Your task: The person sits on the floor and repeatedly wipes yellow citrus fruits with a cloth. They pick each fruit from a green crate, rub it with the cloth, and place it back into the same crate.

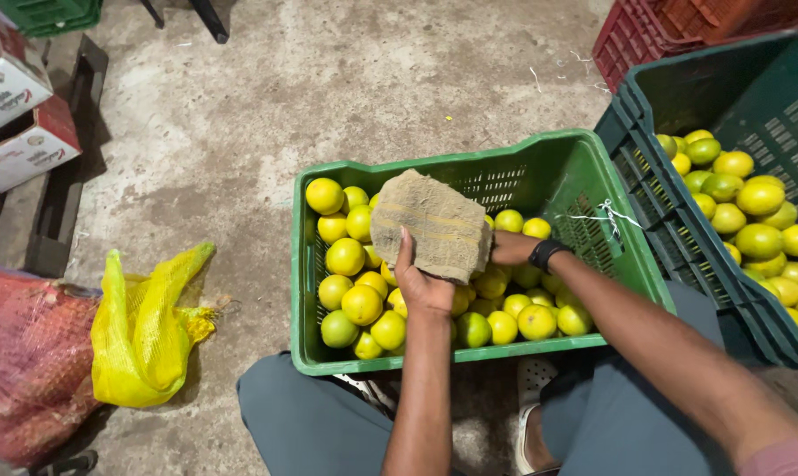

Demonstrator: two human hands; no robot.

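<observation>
A light green plastic crate [540, 167] stands on the floor between my knees, part filled with yellow and green citrus fruits [362, 304]. Over it I hold a folded brown burlap cloth [430, 223]. My left hand [421, 282] grips the cloth from below, fingers behind it. My right hand [510, 249] is mostly hidden behind the cloth's right edge; a dark watch [547, 253] sits on that wrist. Whether a fruit is inside the cloth cannot be told.
A dark green crate [654, 176] with more citrus fruits [756, 220] stands at the right, a red crate [632, 40] behind it. A yellow mesh bag [148, 330] and a red mesh sack [24, 361] lie at the left. Cardboard boxes [15, 115] sit upper left.
</observation>
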